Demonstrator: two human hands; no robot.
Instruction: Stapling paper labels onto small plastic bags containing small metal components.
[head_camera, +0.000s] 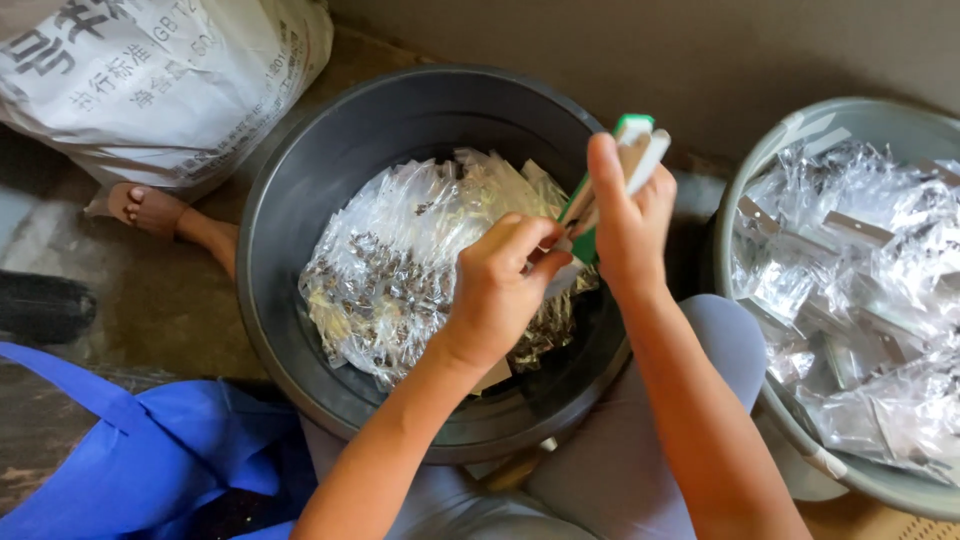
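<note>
Head view: right hand clamped on a green-and-white tool, held upright over the dark tub. Left hand pinched narrow on a small clear packet at the tool's lower end. Tub approx. half full of clear bags of small metal parts. Grey tub at right well filled w/ similar bags. Judged mid-run; plenty left.

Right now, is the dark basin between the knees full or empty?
Partly full: clear plastic packets of small dark parts cover the floor of the dark basin, while its upper walls show bare.
</note>
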